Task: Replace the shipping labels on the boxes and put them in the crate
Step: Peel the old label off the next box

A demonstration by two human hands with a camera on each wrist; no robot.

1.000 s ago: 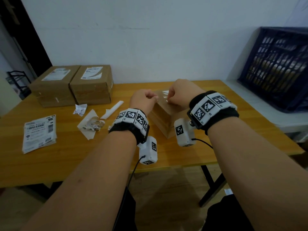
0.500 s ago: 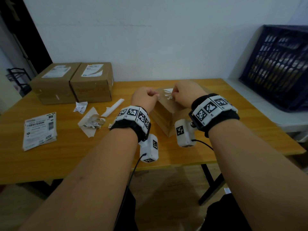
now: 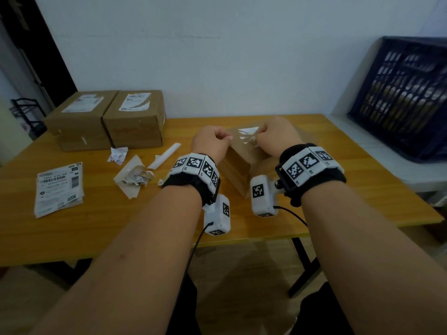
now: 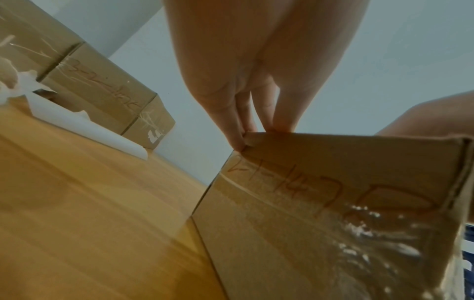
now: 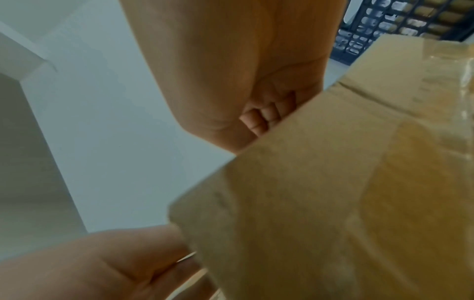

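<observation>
A small brown cardboard box (image 3: 239, 165) stands mid-table, one corner pointing at me. White torn remains of the old label (image 3: 247, 134) cling to its top. My left hand (image 3: 212, 141) is curled and grips the box's top left corner; in the left wrist view its fingertips (image 4: 241, 140) pinch that corner of the box (image 4: 333, 203). My right hand (image 3: 273, 134) is curled on the top and picks at the label remains. The right wrist view shows its fingers (image 5: 264, 115) bent behind the box edge (image 5: 320, 182). A dark blue crate (image 3: 406, 97) stands at the right.
Two larger labelled boxes (image 3: 79, 119) (image 3: 135, 117) sit side by side at the back left. A stack of fresh labels (image 3: 59, 187) lies at the left. Torn label scraps (image 3: 134, 175), a crumpled bit (image 3: 117, 154) and a white paper roll (image 3: 164, 155) lie between them and me.
My right hand has shifted a little to the right on the box top, so more of the white label remains shows between the hands. The left hand keeps its hold on the corner.
</observation>
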